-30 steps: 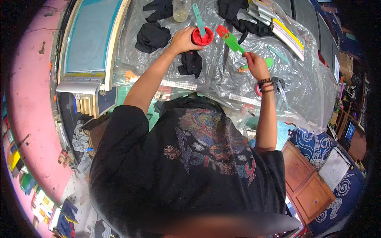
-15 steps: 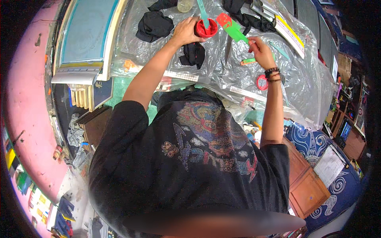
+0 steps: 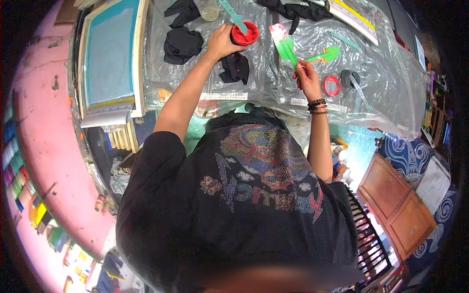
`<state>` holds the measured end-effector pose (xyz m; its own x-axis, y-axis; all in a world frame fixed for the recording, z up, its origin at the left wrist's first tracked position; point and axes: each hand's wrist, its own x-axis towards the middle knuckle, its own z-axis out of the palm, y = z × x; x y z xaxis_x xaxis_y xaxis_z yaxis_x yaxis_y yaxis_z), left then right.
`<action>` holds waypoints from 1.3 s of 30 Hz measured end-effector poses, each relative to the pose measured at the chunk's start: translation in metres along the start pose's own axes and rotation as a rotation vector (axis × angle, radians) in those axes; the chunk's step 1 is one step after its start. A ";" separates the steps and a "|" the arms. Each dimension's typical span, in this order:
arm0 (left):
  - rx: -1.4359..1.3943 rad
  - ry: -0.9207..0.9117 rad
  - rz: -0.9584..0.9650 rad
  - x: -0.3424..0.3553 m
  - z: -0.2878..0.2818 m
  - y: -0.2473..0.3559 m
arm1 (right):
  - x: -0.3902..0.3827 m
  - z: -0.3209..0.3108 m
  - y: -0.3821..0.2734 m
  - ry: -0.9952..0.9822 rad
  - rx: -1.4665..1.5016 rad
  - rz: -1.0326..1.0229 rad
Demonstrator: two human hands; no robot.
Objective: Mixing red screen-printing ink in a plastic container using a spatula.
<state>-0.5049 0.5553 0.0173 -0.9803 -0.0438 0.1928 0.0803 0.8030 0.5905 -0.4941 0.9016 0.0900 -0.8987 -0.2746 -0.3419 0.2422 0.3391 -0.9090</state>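
Note:
My left hand (image 3: 221,45) is closed around the side of a red tub (image 3: 244,34) of thick red paint or ink. A teal stick (image 3: 233,15) stands tilted in the tub, leaning to the far left. To the right, my right hand (image 3: 308,80) grips the handle of a green spatula (image 3: 287,50), held apart from the tub. Red and whitish smears cover the spatula's far end. Beside that hand lies a second green spatula (image 3: 332,53) with orange on it. A red ring-shaped lid (image 3: 331,86) rests nearer me.
Clear plastic sheeting (image 3: 273,93) covers the table. Crumpled black cloths (image 3: 182,45) lie left, with a black cloth piece (image 3: 234,68) near the tub. A framed screen (image 3: 110,53) stands at the left edge. A dark round container (image 3: 350,78) is at the right, a clear cup (image 3: 207,9) far back.
The spatula has turned more upright, its smeared end pointing away from me. My right hand has shifted left and nearer, uncovering the second spatula and the dark container. The whole view has shifted slightly.

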 end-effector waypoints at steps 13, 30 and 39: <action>0.097 -0.049 0.041 0.009 0.014 0.007 | -0.013 -0.017 0.019 0.173 -0.284 -0.246; 0.060 0.013 -0.070 0.003 0.008 0.029 | 0.058 0.001 -0.165 -0.123 -1.688 -0.769; 0.074 0.041 -0.088 0.000 0.008 0.035 | 0.059 0.019 -0.161 -0.112 -1.716 -0.761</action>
<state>-0.5031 0.5882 0.0315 -0.9746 -0.1389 0.1758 -0.0205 0.8368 0.5471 -0.5792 0.8135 0.2121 -0.5815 -0.8061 -0.1098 -0.7893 0.5263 0.3162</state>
